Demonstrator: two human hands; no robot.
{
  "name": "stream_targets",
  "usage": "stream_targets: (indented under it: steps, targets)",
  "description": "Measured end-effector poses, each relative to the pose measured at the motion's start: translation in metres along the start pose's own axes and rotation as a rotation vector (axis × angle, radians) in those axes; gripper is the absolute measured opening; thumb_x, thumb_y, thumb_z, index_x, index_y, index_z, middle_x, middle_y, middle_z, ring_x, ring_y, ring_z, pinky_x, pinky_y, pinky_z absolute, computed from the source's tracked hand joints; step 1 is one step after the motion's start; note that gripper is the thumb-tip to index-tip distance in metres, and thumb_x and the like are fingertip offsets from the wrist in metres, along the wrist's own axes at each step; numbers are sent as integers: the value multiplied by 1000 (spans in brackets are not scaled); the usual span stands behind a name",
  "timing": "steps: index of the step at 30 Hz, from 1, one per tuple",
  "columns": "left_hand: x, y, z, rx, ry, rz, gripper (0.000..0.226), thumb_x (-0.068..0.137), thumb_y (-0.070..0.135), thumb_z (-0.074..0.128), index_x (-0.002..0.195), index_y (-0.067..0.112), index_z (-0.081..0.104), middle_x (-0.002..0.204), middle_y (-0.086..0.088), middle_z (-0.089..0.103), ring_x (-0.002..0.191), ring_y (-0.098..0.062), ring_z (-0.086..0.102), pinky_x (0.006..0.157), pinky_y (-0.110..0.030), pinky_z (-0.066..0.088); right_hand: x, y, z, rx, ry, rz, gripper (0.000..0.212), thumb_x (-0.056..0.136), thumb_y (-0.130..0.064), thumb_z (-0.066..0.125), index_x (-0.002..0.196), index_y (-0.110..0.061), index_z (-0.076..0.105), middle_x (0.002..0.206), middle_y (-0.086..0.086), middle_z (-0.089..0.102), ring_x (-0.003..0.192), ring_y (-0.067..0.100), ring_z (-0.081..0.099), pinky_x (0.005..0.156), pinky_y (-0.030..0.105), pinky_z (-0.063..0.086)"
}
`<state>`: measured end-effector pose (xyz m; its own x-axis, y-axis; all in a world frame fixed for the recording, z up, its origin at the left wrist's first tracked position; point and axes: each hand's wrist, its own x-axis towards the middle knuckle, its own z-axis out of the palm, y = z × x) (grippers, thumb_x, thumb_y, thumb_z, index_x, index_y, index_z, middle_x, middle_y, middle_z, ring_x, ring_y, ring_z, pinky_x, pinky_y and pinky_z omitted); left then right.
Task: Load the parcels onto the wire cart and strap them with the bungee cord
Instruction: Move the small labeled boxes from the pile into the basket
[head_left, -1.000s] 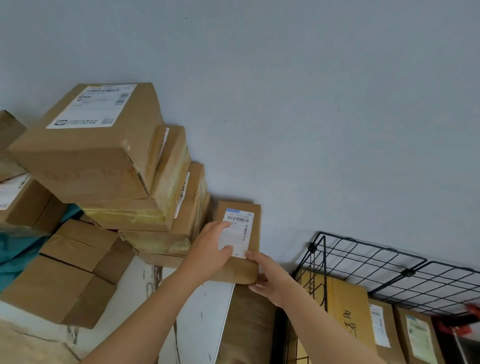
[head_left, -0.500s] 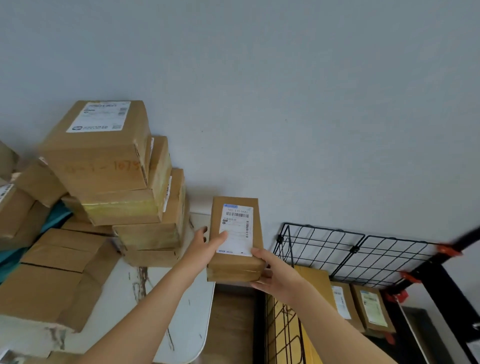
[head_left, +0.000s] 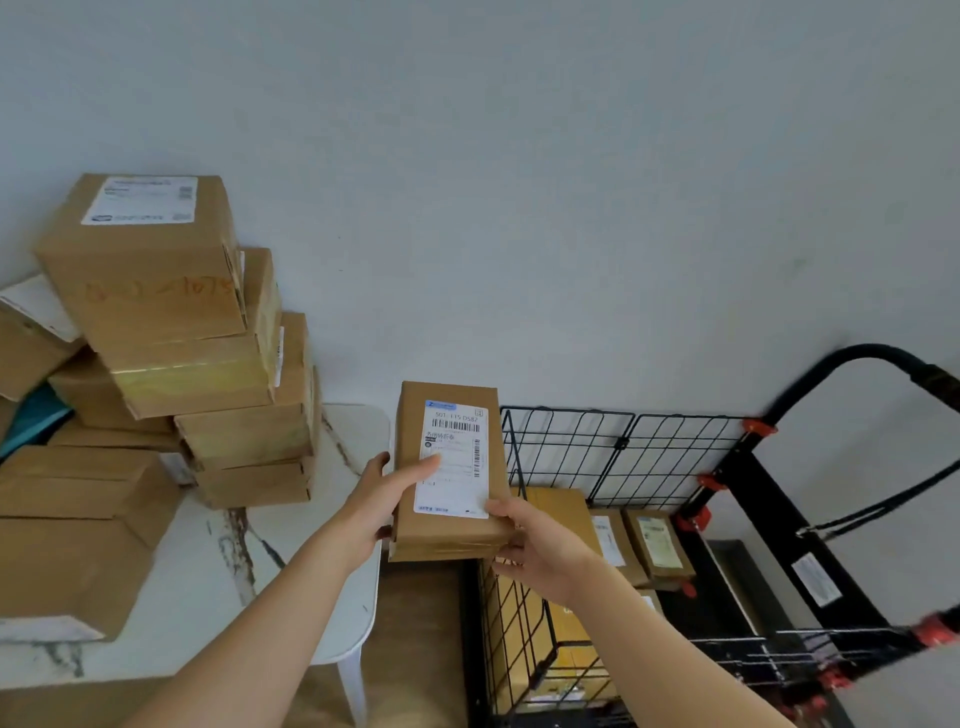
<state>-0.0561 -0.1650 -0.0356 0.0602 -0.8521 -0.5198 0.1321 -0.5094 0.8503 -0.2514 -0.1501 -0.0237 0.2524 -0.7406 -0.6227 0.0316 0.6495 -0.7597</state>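
The left hand (head_left: 375, 500) grips the left long edge of the held parcel (head_left: 451, 467): the thumb lies flat across the white shipping label (head_left: 453, 457) on the top face, and the fingers curl round the edge to the underside, where most of them are hidden. The right hand (head_left: 540, 545) grips the near right corner of the same parcel, with the thumb pressed on the top face at the label's lower corner and the fingers curled beneath the near end. The held parcel is a flat, oblong brown carton, label side up and roughly level. It is carried clear of every surface, between the rounded edge of the white marbled table (head_left: 291, 582) and the left wire panel of the wire cart (head_left: 623, 452). In this view its right edge overlaps the cart's upper left corner; contact there cannot be determined. Inside the cart, a large yellowish carton (head_left: 558, 514) lies just beside that panel, with two smaller labelled parcels (head_left: 660, 545) to its right. Red clips (head_left: 758, 427) join the wire panels to the black frame, and the curved black handle (head_left: 857, 358) rises at the far right. On the table, well apart from the held parcel, the stacked parcels (head_left: 171, 291) lean against the plain wall (head_left: 519, 208).
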Motion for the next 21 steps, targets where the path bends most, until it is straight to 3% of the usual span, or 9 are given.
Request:
stream_targets:
  steps: [4, 8, 12, 18, 21]
  targets:
    - [-3, 3, 22, 25, -36, 47, 86, 78, 42, 70, 146, 23, 22, 130, -6, 56, 112, -25, 53, 91, -44, 44, -14, -9, -16, 8, 59, -69, 21, 86, -22, 64, 106, -22, 56, 118, 8, 57, 111, 25, 54, 99, 37, 42]
    - [0, 7, 50, 40, -79, 85, 87, 79, 38, 70, 147, 23, 18, 132, -6, 55, 106, -22, 53, 93, -43, 44, -20, -18, -38, 53, 115, -119, 29, 87, -24, 63, 114, -17, 57, 113, 8, 64, 103, 22, 60, 82, 33, 50]
    - [4, 10, 88, 75, -124, 112, 83, 81, 33, 69, 147, 23, 19, 131, -6, 55, 98, -17, 54, 72, -30, 46, -21, -26, -72, 93, 170, -144, 26, 87, -23, 63, 112, -14, 59, 107, 8, 66, 95, 20, 61, 71, 29, 50]
    - [28, 10, 162, 163, -188, 118, 73, 80, 28, 71, 140, 25, 30, 105, 7, 62, 92, -10, 59, 72, -27, 47, -10, -36, -149, 108, 200, -148, 22, 88, -23, 63, 109, -16, 61, 108, 6, 68, 101, 22, 62, 86, 34, 52]
    - [47, 9, 212, 191, -195, 101, 75, 78, 29, 73, 141, 26, 32, 109, 5, 64, 97, -13, 61, 81, -33, 48, 0, -43, -204, 109, 188, -154, 20, 88, -22, 62, 108, -17, 63, 108, 5, 68, 105, 23, 61, 93, 38, 50]
